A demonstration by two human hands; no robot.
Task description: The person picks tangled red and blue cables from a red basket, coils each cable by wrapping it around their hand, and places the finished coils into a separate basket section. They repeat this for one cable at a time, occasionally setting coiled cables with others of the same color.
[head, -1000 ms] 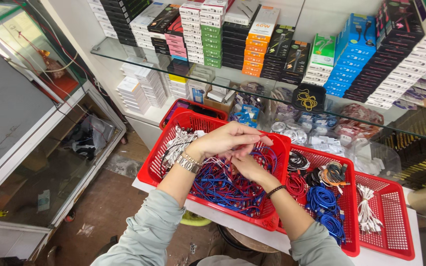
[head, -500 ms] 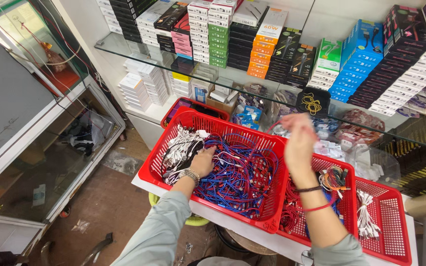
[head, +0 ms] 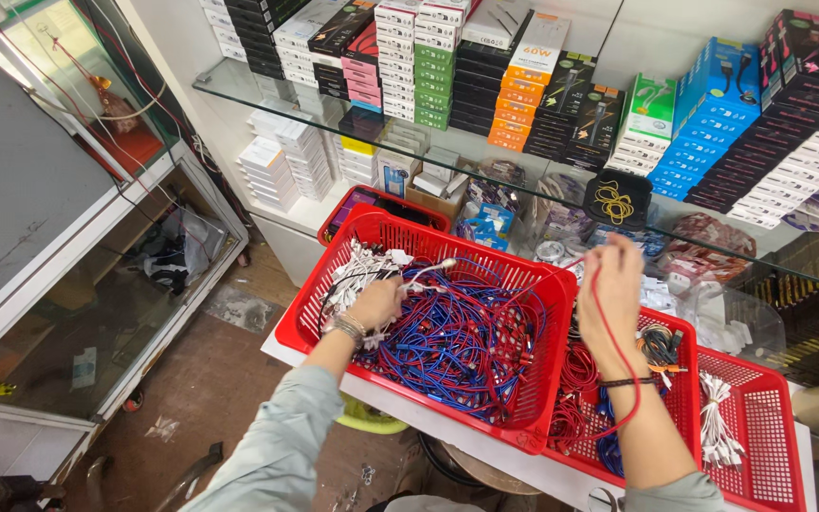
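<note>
My left hand closed on cables in the big red basket, near its left rim, blue and red cable heap filling the middle, my right hand raised above the basket's right edge, pinching a red cable looping down my wrist, narrower red basket right.

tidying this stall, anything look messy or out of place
The blue and red cables lie in a tangled heap in the big red basket. Debris litters the floor. Nothing looks broken.

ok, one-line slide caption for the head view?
Right hand lifts a red cable; left hand rests in red basket of blue cables.
</note>
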